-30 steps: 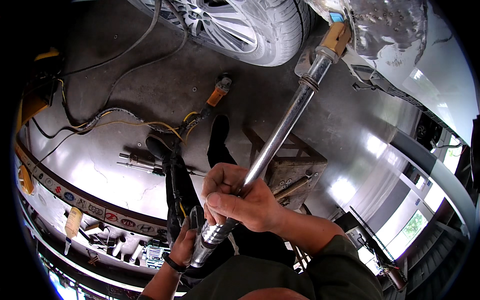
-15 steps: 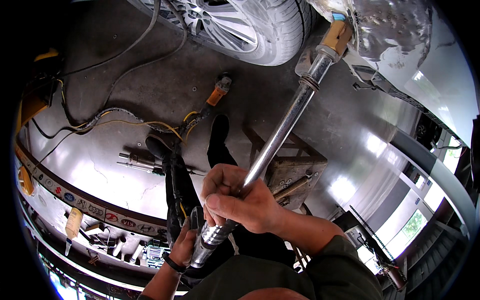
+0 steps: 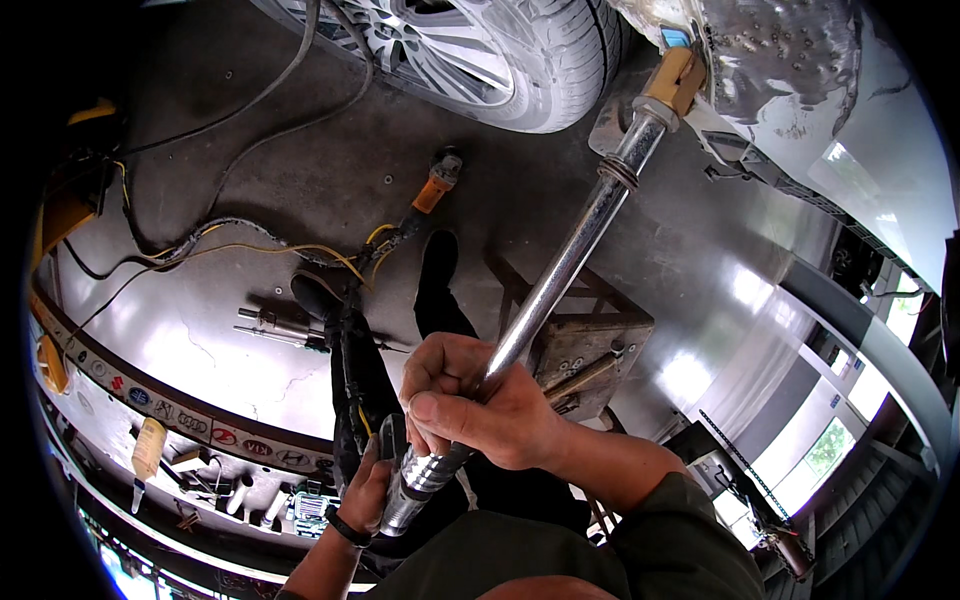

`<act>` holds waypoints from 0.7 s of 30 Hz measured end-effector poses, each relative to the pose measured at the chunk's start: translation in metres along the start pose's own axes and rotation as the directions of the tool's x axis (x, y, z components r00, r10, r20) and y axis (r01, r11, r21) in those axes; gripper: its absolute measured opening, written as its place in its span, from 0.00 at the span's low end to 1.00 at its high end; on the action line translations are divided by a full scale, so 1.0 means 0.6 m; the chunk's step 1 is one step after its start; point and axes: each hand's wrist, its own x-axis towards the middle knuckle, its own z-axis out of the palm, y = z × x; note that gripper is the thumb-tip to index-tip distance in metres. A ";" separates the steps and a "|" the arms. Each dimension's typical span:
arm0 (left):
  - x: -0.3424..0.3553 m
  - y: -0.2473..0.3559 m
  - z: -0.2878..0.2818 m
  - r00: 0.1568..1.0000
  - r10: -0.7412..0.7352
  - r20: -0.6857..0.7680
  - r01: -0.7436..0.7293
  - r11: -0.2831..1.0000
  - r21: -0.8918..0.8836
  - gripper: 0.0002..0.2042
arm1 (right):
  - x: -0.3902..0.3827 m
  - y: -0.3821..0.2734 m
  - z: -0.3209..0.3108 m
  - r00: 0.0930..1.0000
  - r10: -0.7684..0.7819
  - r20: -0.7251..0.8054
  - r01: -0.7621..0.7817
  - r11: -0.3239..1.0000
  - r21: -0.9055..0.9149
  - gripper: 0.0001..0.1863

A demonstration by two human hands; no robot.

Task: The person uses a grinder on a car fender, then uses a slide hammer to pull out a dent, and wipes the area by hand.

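My right hand (image 3: 470, 400) is wrapped round a long chrome rod tool (image 3: 560, 270), just above its knurled metal lower end (image 3: 420, 480). My left hand (image 3: 365, 490) is closed on a handle (image 3: 390, 435) beside that end, partly hidden. A metal ring (image 3: 617, 172) sits on the upper rod. At the top, a brass-coloured block (image 3: 672, 80) meets a scuffed, bare patch of car body (image 3: 780, 60), next to a small blue piece (image 3: 675, 38).
A car wheel (image 3: 470, 70) is at the top. On the floor lie an orange power tool (image 3: 435, 185), hoses (image 3: 240, 245) and a metal tool (image 3: 280, 325). A wooden stand (image 3: 600, 340) stands beside my legs (image 3: 355, 370). A cluttered bench (image 3: 200, 460) runs along the left.
The rod, its ring and my right hand have shifted only very slightly. Both grips look the same as before.
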 end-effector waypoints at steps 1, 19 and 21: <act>0.000 -0.003 0.001 0.999 0.022 -0.023 -0.023 1.000 -0.016 0.34 | 0.000 0.000 0.000 1.000 -0.004 0.004 0.004 1.000 0.003 0.06; -0.022 0.006 -0.020 0.993 -0.120 0.000 0.120 0.992 -0.031 0.27 | 0.097 -0.198 -0.076 0.970 -0.227 0.086 0.225 0.974 0.037 0.24; -0.022 -0.006 -0.027 0.993 -0.109 -0.042 0.108 0.994 -0.010 0.26 | 0.092 -0.175 -0.057 0.953 -0.297 -0.050 0.301 0.944 0.132 0.22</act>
